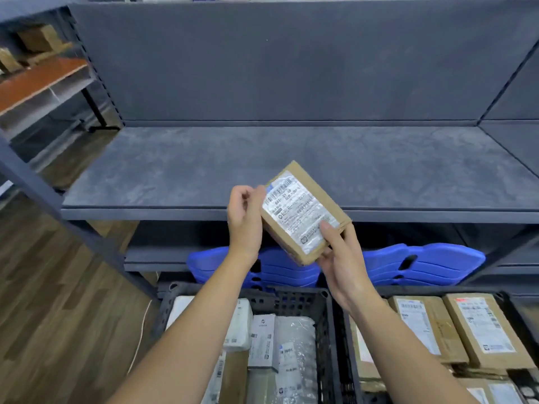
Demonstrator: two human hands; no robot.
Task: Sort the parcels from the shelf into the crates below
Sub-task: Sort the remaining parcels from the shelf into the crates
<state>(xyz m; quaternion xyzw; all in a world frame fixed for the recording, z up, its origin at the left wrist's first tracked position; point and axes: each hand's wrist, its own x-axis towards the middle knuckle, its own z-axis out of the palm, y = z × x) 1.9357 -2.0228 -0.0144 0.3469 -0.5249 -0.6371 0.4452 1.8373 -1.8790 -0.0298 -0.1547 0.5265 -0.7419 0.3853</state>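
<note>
A small brown cardboard parcel (303, 211) with a white shipping label is held tilted in the air, in front of the grey shelf's (204, 176) front edge. My right hand (339, 258) grips its lower right corner, thumb on the label. My left hand (245, 217) holds its left edge with curled fingers. Below stand two dark crates: the left crate (291, 297) holds white and bubble-wrapped packets, the right crate (345, 345) holds brown cardboard boxes with labels.
The shelf board shows no other parcels. Blue plastic crates (423, 263) are stacked flat on a lower shelf behind my hands. A grey upright post (43, 196) stands at the left over wooden floor (58, 301). Another rack with boxes (38, 39) is at the far left.
</note>
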